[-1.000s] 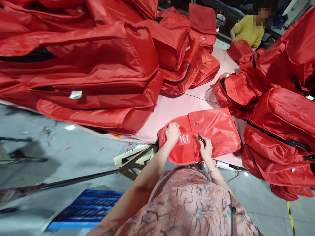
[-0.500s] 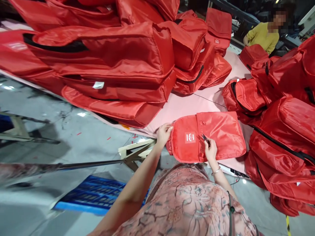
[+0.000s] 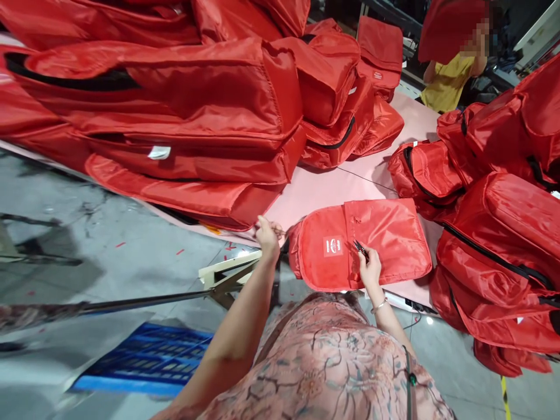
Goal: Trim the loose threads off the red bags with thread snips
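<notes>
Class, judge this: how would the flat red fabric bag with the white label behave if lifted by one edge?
The flat red fabric bag would probably flop: it lies thin and creased. It looks light, seemingly empty. Its shiny cloth may slide easily on the pink table top.

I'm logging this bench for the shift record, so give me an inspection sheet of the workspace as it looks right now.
Surface: pink table, bare strip in the middle.
Job's things: flat red bag with white label, lying at the near edge.
Clutter: stacked red bags left, more red bags right.
Grippers: left hand pinched shut beside the bag's left end; right hand holds small snips on the bag.
Cables: thin dark line across the table.
Surroundings: grey floor, blue pallet, person in yellow at the far end.
</notes>
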